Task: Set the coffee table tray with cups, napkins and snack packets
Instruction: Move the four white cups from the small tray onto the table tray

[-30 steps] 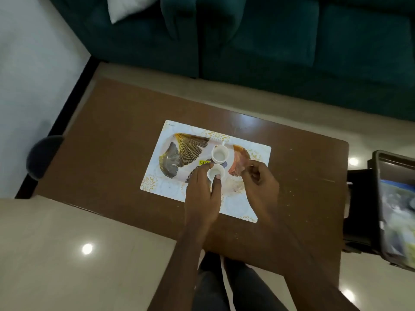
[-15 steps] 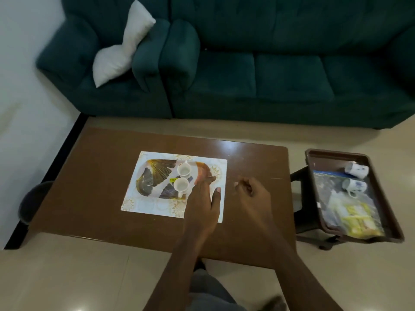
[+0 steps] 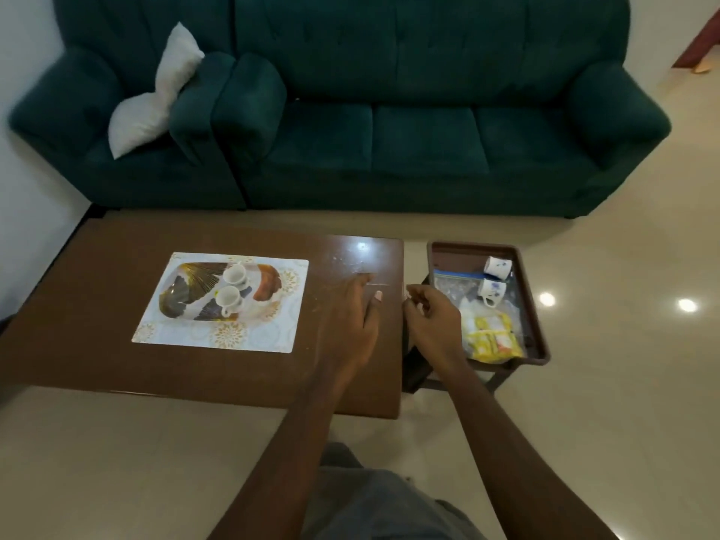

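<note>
Brown coffee table (image 3: 78,305) on a cream tile floor (image 3: 117,461), with 1 teal sofa (image 3: 389,142) at 12 o'clock.
The patterned tray (image 3: 183,294) holds 2 upright cups (image 3: 229,298). At 3 o'clock, the brown bin (image 3: 467,247) holds 2 tipped cups (image 3: 493,292), 1 zip bag (image 3: 452,282) and yellow snack packets (image 3: 491,341). The left hand (image 3: 350,325) is released and the right hand (image 3: 428,317) is loosely curled; both are empty.

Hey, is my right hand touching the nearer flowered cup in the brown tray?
Apart. The head view shows clear plastic bag between the right hand and the nearer flowered cup.
</note>
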